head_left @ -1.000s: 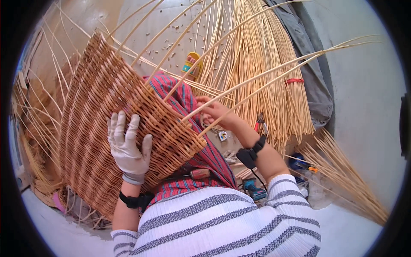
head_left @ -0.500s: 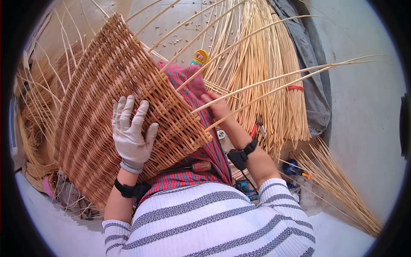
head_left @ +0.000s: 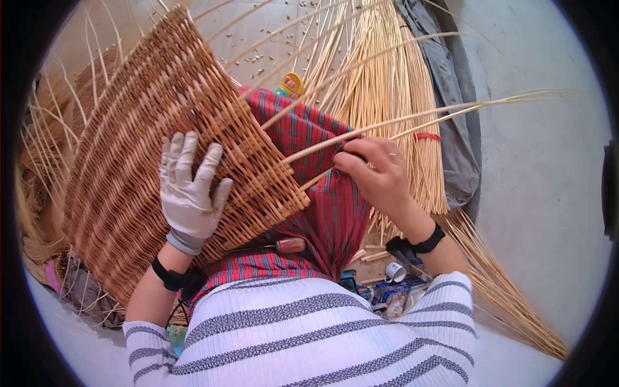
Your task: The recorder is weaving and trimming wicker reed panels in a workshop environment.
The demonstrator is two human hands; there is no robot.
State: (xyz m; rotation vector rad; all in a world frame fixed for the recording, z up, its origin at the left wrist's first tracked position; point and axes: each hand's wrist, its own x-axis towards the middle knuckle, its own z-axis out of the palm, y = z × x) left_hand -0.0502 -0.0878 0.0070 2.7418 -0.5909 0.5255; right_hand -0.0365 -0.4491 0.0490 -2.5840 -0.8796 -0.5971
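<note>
A large brown wicker panel leans slantwise across my lap, with long pale rods jutting from its right edge. My left hand, in a white glove, lies flat on the weave with its fingers spread. My bare right hand is closed beside the panel's lower right corner, pinching the red plaid cloth draped over my lap. Folds run toward those fingertips. The lowest rod passes behind or through that hand; I cannot tell which. A tool with a reddish handle rests on the cloth at my waist.
A big bundle of pale rods lies ahead on the right, tied with a red band, beside grey fabric. Another sheaf spreads at the lower right. A white cup stands by my right elbow. Offcuts litter the far floor.
My right hand has come out from beneath the rods and moved right, drawing the plaid cloth wider. The panel and my gloved left hand have shifted slightly left.
</note>
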